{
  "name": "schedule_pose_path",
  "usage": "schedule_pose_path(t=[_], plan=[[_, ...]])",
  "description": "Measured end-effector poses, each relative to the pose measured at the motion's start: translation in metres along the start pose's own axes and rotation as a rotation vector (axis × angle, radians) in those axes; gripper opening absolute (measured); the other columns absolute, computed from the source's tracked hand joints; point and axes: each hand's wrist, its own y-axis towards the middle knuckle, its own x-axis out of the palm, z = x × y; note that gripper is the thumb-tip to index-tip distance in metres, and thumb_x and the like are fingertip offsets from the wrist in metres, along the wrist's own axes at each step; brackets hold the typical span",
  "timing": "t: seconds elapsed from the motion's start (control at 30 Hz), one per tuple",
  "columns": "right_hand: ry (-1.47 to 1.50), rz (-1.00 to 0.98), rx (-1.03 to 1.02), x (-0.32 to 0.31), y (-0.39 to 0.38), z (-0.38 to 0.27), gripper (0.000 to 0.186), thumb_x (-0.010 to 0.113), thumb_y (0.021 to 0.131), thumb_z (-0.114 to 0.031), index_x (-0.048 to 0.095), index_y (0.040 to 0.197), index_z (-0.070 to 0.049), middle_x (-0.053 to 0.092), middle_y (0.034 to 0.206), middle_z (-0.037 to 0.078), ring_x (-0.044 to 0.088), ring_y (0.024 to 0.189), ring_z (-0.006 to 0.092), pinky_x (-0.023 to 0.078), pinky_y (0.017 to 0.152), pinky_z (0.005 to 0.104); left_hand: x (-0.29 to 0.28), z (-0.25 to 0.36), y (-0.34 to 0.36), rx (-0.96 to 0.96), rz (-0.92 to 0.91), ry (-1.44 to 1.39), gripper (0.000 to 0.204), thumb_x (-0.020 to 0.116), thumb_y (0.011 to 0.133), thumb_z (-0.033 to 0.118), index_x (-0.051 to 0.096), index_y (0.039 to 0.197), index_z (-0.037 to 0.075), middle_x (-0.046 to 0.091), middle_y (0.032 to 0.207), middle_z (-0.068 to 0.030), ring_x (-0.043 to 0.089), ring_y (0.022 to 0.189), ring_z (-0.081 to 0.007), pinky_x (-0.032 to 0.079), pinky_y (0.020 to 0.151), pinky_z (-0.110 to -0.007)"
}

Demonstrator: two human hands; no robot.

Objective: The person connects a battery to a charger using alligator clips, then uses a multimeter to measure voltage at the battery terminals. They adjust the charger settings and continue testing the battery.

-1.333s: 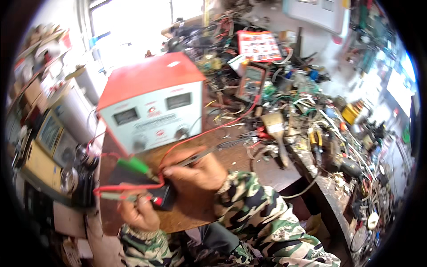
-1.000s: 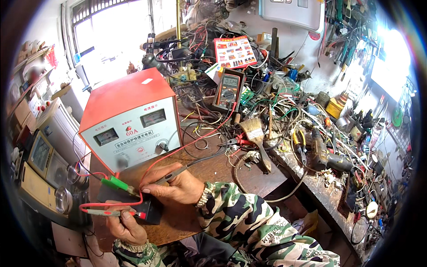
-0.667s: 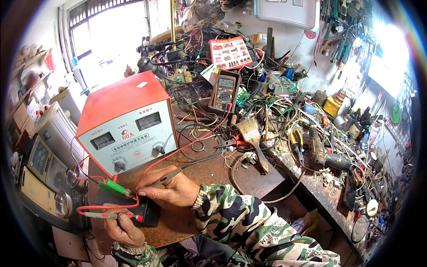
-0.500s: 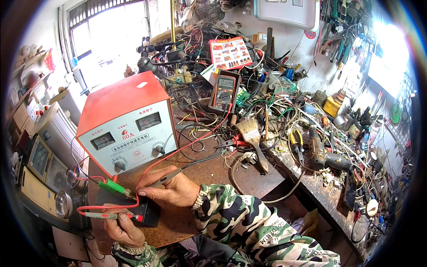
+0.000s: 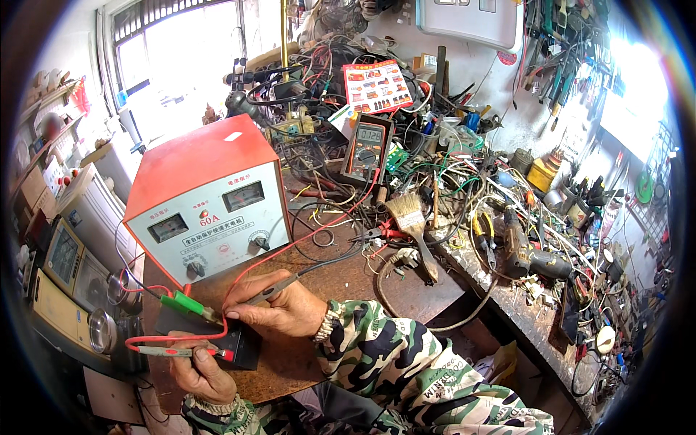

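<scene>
My left hand (image 5: 208, 373) pinches a grey-and-red test probe (image 5: 165, 351), its tip at the red-marked corner of a small black box (image 5: 245, 352), seemingly a battery. My right hand (image 5: 296, 306) grips a dark grey test probe (image 5: 272, 288) above that box; the fingers hide its tip. A green crocodile clip (image 5: 187, 304) sits at the box's far edge, its metal jaws near my right fingertips. Red and black leads run to a multimeter (image 5: 367, 148), which leans beyond my hands with its display lit. Behind the box stands a red-topped charger (image 5: 210, 225) with two dial meters and knobs.
A paintbrush (image 5: 411, 221), red-handled pliers (image 5: 384, 233), yellow-handled pliers (image 5: 481, 232) and a cordless drill (image 5: 529, 254) lie to the right amid tangled wires. At the left stand weighing scales (image 5: 69, 312). The brown bench (image 5: 304, 279) has a gap at its right side.
</scene>
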Motion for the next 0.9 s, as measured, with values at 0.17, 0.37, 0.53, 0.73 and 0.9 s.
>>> schedule_pose_path(t=[0.17,0.37,0.53,0.73,0.9], plan=[[0.008,0.0,0.019,0.0,0.0,-0.002,0.014,0.069,0.094,-0.01,0.072,0.099,0.003,0.072,0.094,0.01,0.065,0.087,0.0149,0.052,0.076,0.0294,0.0,0.001,0.0,-0.006,0.014,-0.01,0.022,0.048,0.097,0.016,0.054,0.088,-0.003,0.053,0.074,-0.0126,0.054,0.063,-0.0221,0.041,0.055,-0.032],[-0.013,-0.023,-0.051,-0.002,0.001,0.007,0.013,0.069,0.093,-0.009,0.072,0.099,0.003,0.069,0.1,0.012,0.064,0.095,0.0205,0.051,0.084,0.0328,0.002,0.001,0.001,0.015,0.015,0.008,0.022,0.048,0.097,0.015,0.052,0.084,-0.002,0.052,0.069,-0.011,0.053,0.064,-0.0228,0.042,0.06,-0.035],[-0.016,-0.033,-0.026,-0.002,0.001,0.005,0.013,0.069,0.093,-0.008,0.071,0.1,0.002,0.067,0.102,0.012,0.063,0.098,0.0225,0.05,0.086,0.0341,-0.001,0.002,0.002,0.02,-0.006,0.018,0.023,0.047,0.098,0.015,0.052,0.084,-0.002,0.053,0.07,-0.0112,0.053,0.07,-0.0231,0.043,0.064,-0.035],[-0.02,-0.036,-0.016,-0.003,0.0,0.004,0.013,0.069,0.093,-0.009,0.072,0.1,0.002,0.067,0.101,0.012,0.063,0.097,0.0215,0.05,0.085,0.0332,0.003,0.003,0.001,0.023,0.009,-0.004,0.023,0.047,0.099,0.014,0.054,0.087,-0.003,0.055,0.075,-0.0133,0.054,0.07,-0.0238,0.043,0.065,-0.035],[-0.016,-0.036,-0.023,-0.003,0.0,0.006,0.013,0.068,0.093,-0.008,0.072,0.1,0.002,0.067,0.101,0.011,0.063,0.096,0.0207,0.05,0.085,0.0329,0.001,0.004,0.001,0.017,-0.002,0.0,0.023,0.046,0.099,0.014,0.054,0.087,-0.004,0.055,0.077,-0.0142,0.054,0.07,-0.0242,0.043,0.065,-0.035]])
